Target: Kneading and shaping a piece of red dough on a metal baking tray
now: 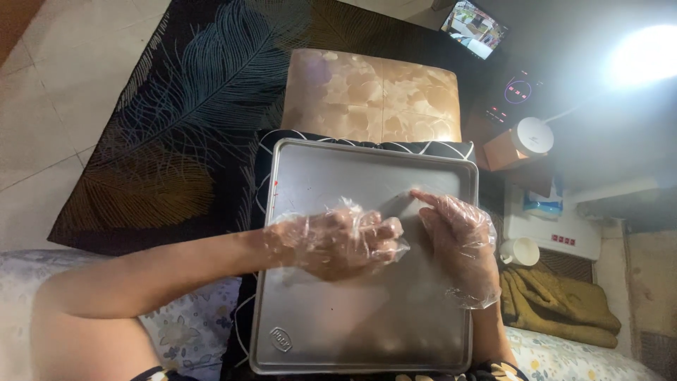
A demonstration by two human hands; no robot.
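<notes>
A silver metal baking tray (331, 331) lies on a dark patterned cushion (262, 152) in front of me. Both my hands wear thin clear plastic gloves and hover over the tray's middle. My left hand (338, 243) is curled into a loose fist, knuckles up, with nothing visible inside it. Just to its right, my right hand (458, 236) rests on the tray with fingers stretched toward the far left, its fingertips close to the left hand's knuckles. The tray surface looks bare and shiny.
A tan marbled ottoman (370, 95) stands beyond the tray on a dark feather-patterned rug (183, 113). To the right are a white mug (518, 250), an olive folded cloth (557, 303), a white lamp (532, 137) and a small screen (472, 28). Floral bedding (190, 331) lies under my arm.
</notes>
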